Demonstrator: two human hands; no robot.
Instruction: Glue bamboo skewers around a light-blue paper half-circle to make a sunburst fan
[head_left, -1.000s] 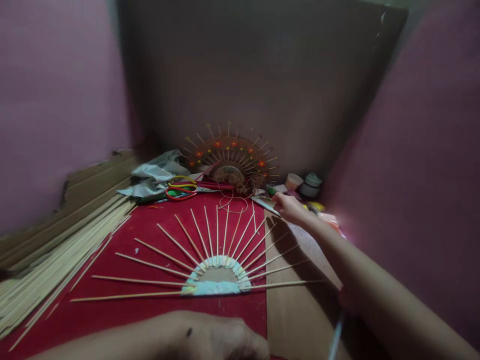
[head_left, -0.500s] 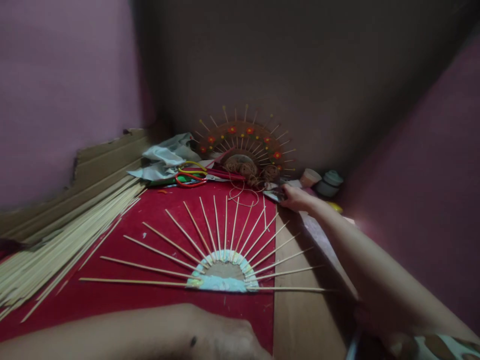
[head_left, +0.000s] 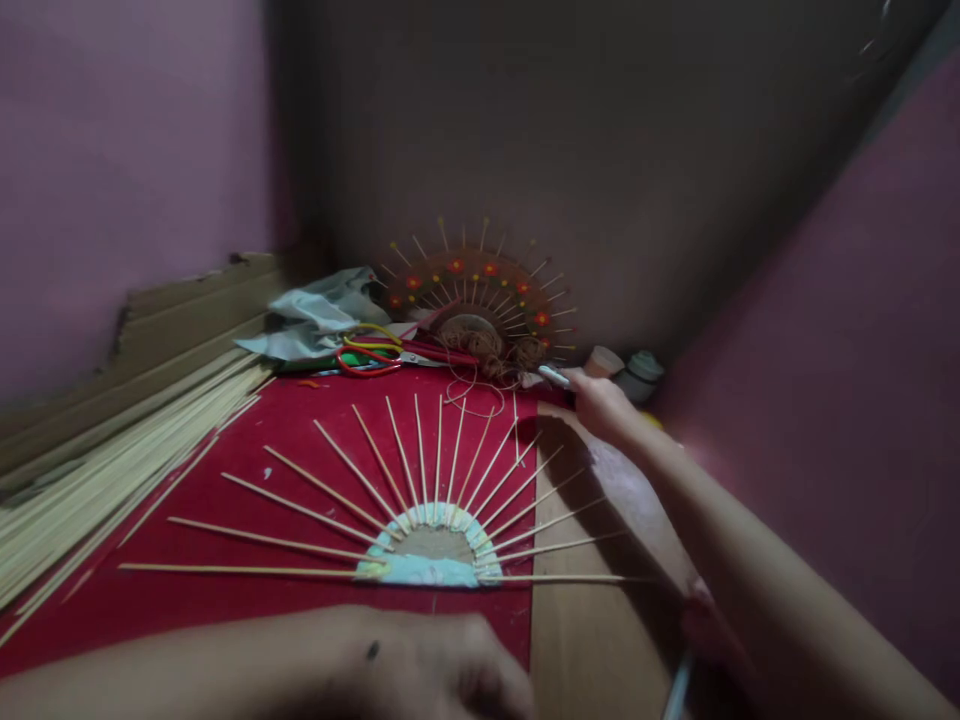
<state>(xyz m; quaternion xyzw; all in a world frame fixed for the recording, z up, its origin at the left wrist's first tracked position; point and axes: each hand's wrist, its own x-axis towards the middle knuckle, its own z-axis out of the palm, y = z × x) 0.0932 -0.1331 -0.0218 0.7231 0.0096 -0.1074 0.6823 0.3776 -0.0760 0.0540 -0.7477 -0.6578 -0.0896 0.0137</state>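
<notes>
My right hand (head_left: pixel 600 405) grips a small white object (head_left: pixel 553 376) beside two far jars (head_left: pixel 628 370), contents unseen. My left hand (head_left: pixel 442 670), curled closed, rests near the stick fan (head_left: pixel 427 545).

Right arm stretched far forward, right hand (head_left: pixel 602 405) apparently pinched closed, left hand (head_left: pixel 442 670) low, blurred, knuckles up

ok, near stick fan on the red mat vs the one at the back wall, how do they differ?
The near fan lies flat on the red mat; the back fan stands propped against the wall. The near fan's sticks are bare with open gaps between them; the back fan's are woven over in brown, with red and yellow dots. The near fan has a pale blue hub; the back fan's hub looks brown. Both are half-circles of radiating sticks.
</notes>
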